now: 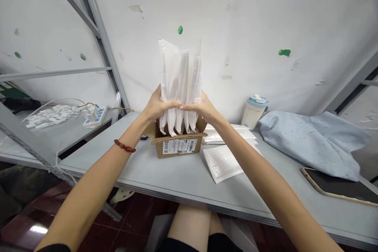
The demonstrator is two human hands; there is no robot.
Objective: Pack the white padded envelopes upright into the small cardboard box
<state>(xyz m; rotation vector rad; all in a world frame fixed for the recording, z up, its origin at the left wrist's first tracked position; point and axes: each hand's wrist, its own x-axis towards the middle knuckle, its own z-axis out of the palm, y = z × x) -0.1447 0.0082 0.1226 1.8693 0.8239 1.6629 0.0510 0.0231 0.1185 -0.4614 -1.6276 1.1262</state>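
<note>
A stack of white padded mailer bags point(180, 82) stands upright in a small open cardboard box point(177, 145) on the grey table point(165, 173). My left hand point(159, 106) grips the stack from its left side, fingers wrapped across the front. My right hand point(201, 108) grips it from the right side, fingertips meeting the left hand's. A red bead bracelet point(125, 146) is on my left wrist. The box bears a white barcode label point(180, 146).
A loose bubble mailer point(221, 163) lies flat right of the box, more mailers point(233, 132) behind it. A lidded cup point(254, 111), a pale blue cloth point(313, 141) and a phone point(339, 185) are to the right. A power strip point(94, 116) and small white items point(50, 115) are at left.
</note>
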